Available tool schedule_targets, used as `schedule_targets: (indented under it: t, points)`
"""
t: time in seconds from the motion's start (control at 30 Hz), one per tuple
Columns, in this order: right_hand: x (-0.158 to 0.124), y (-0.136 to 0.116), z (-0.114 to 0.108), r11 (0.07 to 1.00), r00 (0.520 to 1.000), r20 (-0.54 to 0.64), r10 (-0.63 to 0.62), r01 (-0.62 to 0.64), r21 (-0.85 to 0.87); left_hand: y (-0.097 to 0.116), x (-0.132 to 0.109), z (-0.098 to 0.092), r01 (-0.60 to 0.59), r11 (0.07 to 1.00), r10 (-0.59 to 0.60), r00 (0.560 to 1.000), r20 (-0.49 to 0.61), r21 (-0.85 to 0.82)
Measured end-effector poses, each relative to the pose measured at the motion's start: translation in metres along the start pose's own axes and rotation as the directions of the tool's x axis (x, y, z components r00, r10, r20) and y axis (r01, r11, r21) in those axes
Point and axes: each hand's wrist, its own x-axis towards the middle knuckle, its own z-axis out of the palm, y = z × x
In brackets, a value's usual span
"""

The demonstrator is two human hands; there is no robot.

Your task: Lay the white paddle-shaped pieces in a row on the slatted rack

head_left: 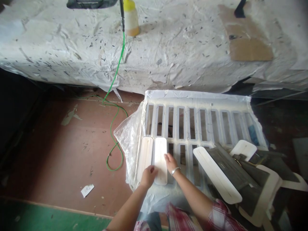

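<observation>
A white oblong panel (160, 150) with rounded ends and a thin line down its middle lies over the lower row of a slotted white rack. My left hand (148, 175) is closed at the panel's lower left edge, its fingertips pinched there. On the opposite edge, my right hand (170, 162) grips with the thumb on top and the other fingers partly hidden. Just left of it, a similar beige panel (145, 150) covers the neighbouring slot. The rack (197, 141) shows two rows of long openings and is wrapped in whitish plastic.
Dark grey pieces (234, 166) and white oblong panels (216, 173) are piled at the right. A green hose (117, 69) runs from the covered bench (168, 61) to the reddish floor (72, 144). On the bench stand a yellow-capped bottle (131, 22) and brown cardboard (251, 48).
</observation>
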Motion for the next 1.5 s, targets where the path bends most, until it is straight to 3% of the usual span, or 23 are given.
schedule_targets:
  t: [0.1,0.23,0.37,0.73,0.93,1.23,1.5]
  points:
    - [0.005,-0.002,-0.011,0.999,0.993,0.114,0.003,0.002,-0.050,0.000,-0.001,-0.005,0.030,0.996,-0.026,0.999,-0.047,0.082]
    - [0.014,-0.007,-0.026,0.993,0.952,0.299,0.071,-0.039,-0.113,0.007,-0.003,-0.015,-0.005,0.982,0.023,0.995,-0.093,0.190]
    - [0.016,-0.009,-0.032,0.990,0.919,0.379,0.110,-0.069,-0.120,0.008,-0.008,-0.016,-0.029,0.965,0.069,0.987,-0.144,0.260]
    - [0.006,0.003,-0.017,0.973,0.895,0.424,0.138,-0.203,0.112,0.000,-0.014,-0.019,-0.013,0.966,0.045,0.992,-0.117,0.258]
    - [0.013,0.002,-0.007,0.963,0.897,0.410,0.164,-0.236,0.130,0.000,-0.011,-0.020,0.023,0.963,0.019,0.988,-0.150,0.270]
    - [0.019,-0.009,-0.008,0.974,0.909,0.350,0.225,-0.198,-0.111,0.004,-0.003,-0.021,0.050,0.918,0.009,0.989,-0.146,0.394]
    - [0.026,-0.032,-0.024,0.929,0.898,0.379,0.225,-0.080,-0.362,0.013,0.004,-0.024,0.047,0.783,-0.014,0.998,-0.057,0.620]
